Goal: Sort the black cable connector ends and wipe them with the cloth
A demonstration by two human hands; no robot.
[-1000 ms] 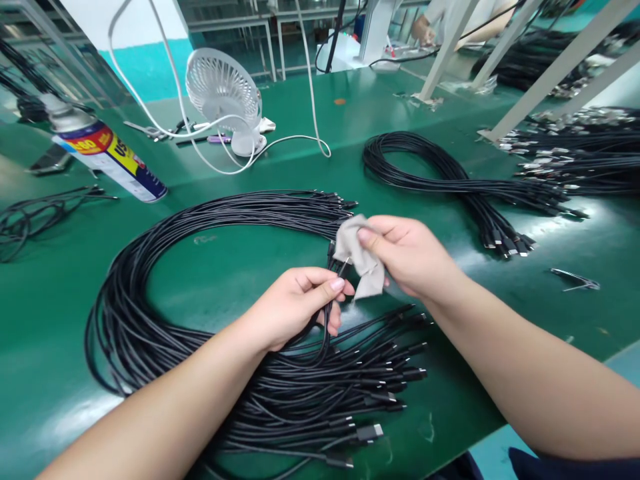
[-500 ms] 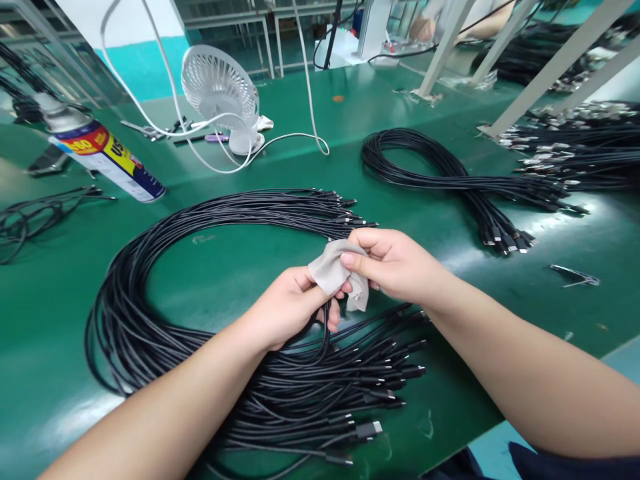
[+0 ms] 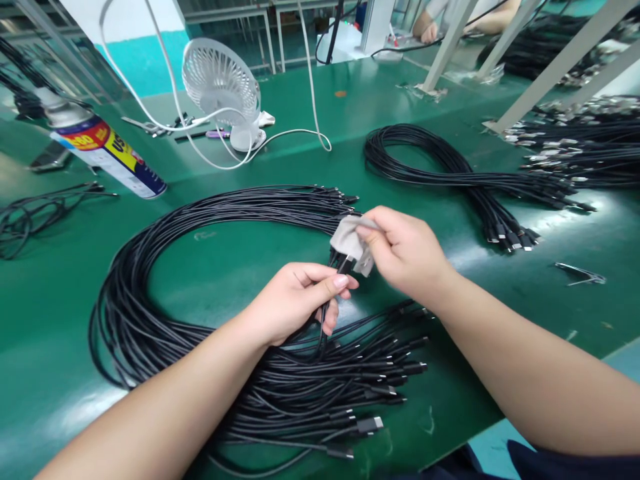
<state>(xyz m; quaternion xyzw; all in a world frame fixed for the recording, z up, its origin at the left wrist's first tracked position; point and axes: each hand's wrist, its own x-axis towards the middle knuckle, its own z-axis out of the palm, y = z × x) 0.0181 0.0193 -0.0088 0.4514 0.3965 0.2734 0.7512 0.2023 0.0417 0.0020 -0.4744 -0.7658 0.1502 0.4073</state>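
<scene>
Cables everywhere on this green table, and both hands are busy over the big coil of black cables that loops across the middle. The left hand is curled shut around a single black cable, thumb and forefinger pinching it just below its plug, which pokes up out of the grip. The right hand is closed on a small grey cloth, fingertips bunching the fabric right against the top of that plug (cloth and connector are touching, the tip itself hidden under the folds). Below the hands, the free ends of the coil fan out toward the near edge, connectors pointing right.

Farther back, a second bundle of black cables lies in a long loop to the right, well apart from the hands. A white desk fan stands at the rear with a white cord trailing around it, and a spray can lies tilted on the left. Tweezers sit on the table at the right. At the top edge another person's arm rests at a neighbouring station.
</scene>
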